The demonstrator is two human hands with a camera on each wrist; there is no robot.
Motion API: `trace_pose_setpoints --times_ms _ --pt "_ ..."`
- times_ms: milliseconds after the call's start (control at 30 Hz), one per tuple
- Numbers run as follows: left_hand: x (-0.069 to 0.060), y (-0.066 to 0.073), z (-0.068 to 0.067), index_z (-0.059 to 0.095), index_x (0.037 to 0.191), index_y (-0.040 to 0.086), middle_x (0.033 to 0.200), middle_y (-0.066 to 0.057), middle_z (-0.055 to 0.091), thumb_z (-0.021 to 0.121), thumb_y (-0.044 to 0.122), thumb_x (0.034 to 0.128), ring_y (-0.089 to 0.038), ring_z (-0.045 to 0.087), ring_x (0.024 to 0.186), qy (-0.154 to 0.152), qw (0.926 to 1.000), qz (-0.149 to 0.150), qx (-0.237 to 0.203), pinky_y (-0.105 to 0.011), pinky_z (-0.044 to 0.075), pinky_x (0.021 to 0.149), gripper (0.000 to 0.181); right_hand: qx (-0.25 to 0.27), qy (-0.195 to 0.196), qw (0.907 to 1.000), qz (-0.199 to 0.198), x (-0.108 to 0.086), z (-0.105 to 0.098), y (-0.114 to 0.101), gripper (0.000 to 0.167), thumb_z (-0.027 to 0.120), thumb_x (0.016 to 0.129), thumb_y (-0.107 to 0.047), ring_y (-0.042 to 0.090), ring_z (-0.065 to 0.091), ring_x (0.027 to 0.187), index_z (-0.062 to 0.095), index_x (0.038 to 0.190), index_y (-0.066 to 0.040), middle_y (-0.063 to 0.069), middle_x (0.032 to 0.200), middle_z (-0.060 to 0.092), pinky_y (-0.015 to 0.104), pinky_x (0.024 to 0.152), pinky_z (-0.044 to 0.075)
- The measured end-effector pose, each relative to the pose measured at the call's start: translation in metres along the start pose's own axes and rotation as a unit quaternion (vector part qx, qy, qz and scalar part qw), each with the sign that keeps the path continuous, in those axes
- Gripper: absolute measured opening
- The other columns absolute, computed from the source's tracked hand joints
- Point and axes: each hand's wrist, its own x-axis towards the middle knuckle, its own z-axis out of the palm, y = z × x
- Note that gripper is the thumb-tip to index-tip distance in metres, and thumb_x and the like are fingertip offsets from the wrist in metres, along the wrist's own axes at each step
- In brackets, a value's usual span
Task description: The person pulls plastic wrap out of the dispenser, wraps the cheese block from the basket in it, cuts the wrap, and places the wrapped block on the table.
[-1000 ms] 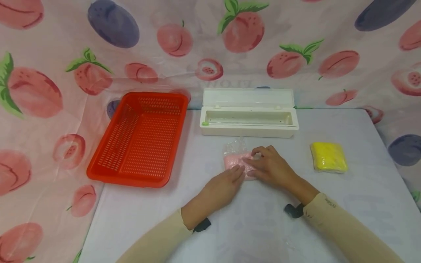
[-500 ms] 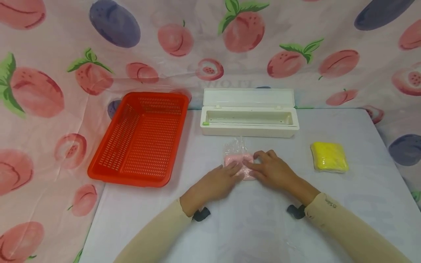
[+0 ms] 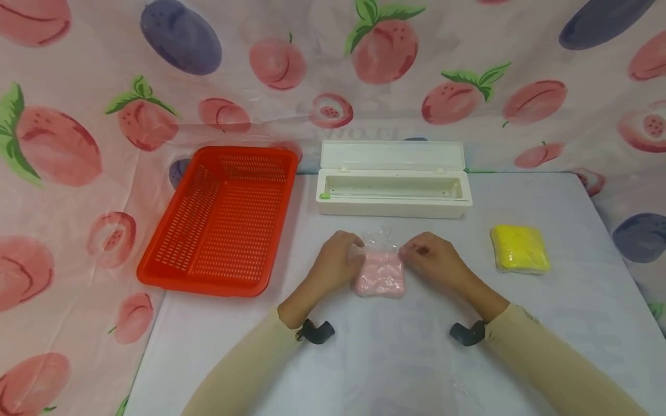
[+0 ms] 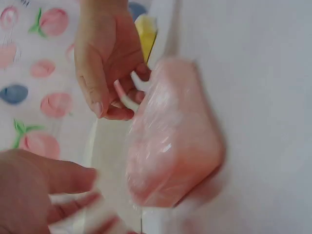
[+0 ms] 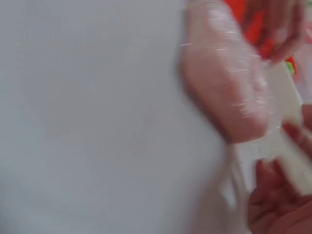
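Observation:
A soft-looking pink block (image 3: 381,276) in clear plastic lies at the middle of the table. Loose crinkled plastic film (image 3: 381,238) sticks out beyond its far edge. My left hand (image 3: 333,260) is at the film's left corner, and it seems to pinch the film between thumb and fingers. At the right corner my right hand (image 3: 434,257) pinches the film with bent fingers. Both wrist views are blurred. In the left wrist view the pink block (image 4: 175,136) looks tilted, with a shadow beside it. The fingertips' exact contact with the transparent film is hard to see.
A white lidded box (image 3: 393,208) with a green slider (image 3: 325,196) stands open behind the hands. At the left is a red perforated basket (image 3: 256,286). A wrapped yellow block (image 3: 519,248) lies at the right. Fruit-patterned cloth (image 3: 291,110) hangs behind the table.
Both hands have gone from pressing on top of the pink block to the two sides of its loose film. The block has shifted slightly towards me, and more of it shows.

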Motion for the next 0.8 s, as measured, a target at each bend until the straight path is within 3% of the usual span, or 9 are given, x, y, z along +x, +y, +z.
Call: trace_pose_setpoints --times_ms 100,167,267,367,500,600,667,800 --pt "0.016 0.001 -0.003 0.054 0.139 0.005 0.134 -0.017 0.061 0.070 0.028 0.0938 -0.031 0.060 0.119 -0.016 0.9931 -0.105 -0.049 -0.047 0.052 0.101 0.053 0.038 -0.031 0.9951 0.085 0.016 -0.006 -0.008 0.039 0.067 0.097 -0.043 0.023 0.066 0.095 0.066 0.118 -0.010 0.010 0.117 0.071 0.031 0.079 0.055" --pt "0.024 0.001 -0.003 0.048 0.145 0.004 0.136 -0.019 0.061 0.073 0.030 0.0911 -0.032 0.060 0.121 -0.036 0.9862 -0.144 -0.073 -0.048 0.052 0.102 0.065 0.053 -0.057 0.9901 0.117 0.026 -0.007 -0.013 0.050 0.068 0.096 -0.043 0.025 0.067 0.100 0.059 0.128 -0.006 0.014 0.122 0.071 0.034 0.083 0.056" --pt "0.034 0.001 -0.001 0.047 0.147 0.004 0.132 -0.017 0.064 0.076 0.031 0.0891 -0.031 0.062 0.118 -0.051 0.9786 -0.176 -0.093 -0.046 0.053 0.099 0.070 0.063 -0.076 0.9855 0.139 0.035 -0.007 -0.017 0.061 0.069 0.095 -0.039 0.030 0.064 0.114 0.052 0.140 -0.002 0.018 0.124 0.071 0.044 0.097 0.053" --pt "0.040 0.000 0.000 0.050 0.145 0.002 0.127 -0.016 0.066 0.076 0.031 0.0886 -0.030 0.063 0.114 -0.062 0.9730 -0.196 -0.105 -0.047 0.053 0.099 0.068 0.068 -0.087 0.9829 0.147 0.041 -0.004 -0.018 0.063 0.068 0.095 -0.035 0.036 0.054 0.131 0.049 0.145 0.000 0.020 0.127 0.069 0.055 0.112 0.041" --pt "0.044 -0.002 -0.002 0.057 0.140 0.000 0.124 -0.015 0.067 0.075 0.030 0.0880 -0.029 0.062 0.113 -0.073 0.9698 -0.201 -0.117 -0.047 0.052 0.101 0.062 0.095 -0.095 0.9795 0.149 0.043 -0.002 -0.016 0.061 0.067 0.095 -0.028 0.038 0.048 0.137 0.050 0.146 0.001 0.024 0.139 0.060 0.057 0.116 0.037" --pt "0.045 -0.005 -0.002 0.064 0.130 0.001 0.118 -0.013 0.069 0.076 0.025 0.0873 -0.027 0.063 0.105 -0.073 0.9717 -0.187 -0.124 -0.042 0.054 0.094 0.051 0.122 -0.094 0.9754 0.157 0.042 -0.002 -0.014 0.063 0.067 0.096 -0.027 0.033 0.053 0.126 0.047 0.149 0.000 0.022 0.142 0.057 0.047 0.106 0.047" --pt "0.044 -0.008 -0.001 0.070 0.121 0.003 0.110 -0.011 0.071 0.077 0.021 0.0868 -0.024 0.063 0.097 -0.068 0.9744 -0.170 -0.130 -0.037 0.055 0.085 0.039 0.130 -0.088 0.9754 0.155 0.040 -0.002 -0.014 0.064 0.067 0.096 -0.028 0.030 0.055 0.115 0.046 0.150 -0.002 0.022 0.133 0.060 0.040 0.097 0.050" --pt "0.041 -0.012 0.003 0.075 0.105 0.009 0.097 -0.005 0.070 0.078 0.016 0.0864 -0.017 0.060 0.085 -0.041 0.9872 -0.112 -0.106 -0.028 0.050 0.073 0.020 0.091 -0.044 0.9906 0.092 0.032 0.001 -0.013 0.046 0.069 0.096 -0.027 0.024 0.060 0.108 0.062 0.138 -0.010 0.011 0.119 0.068 0.032 0.088 0.050"
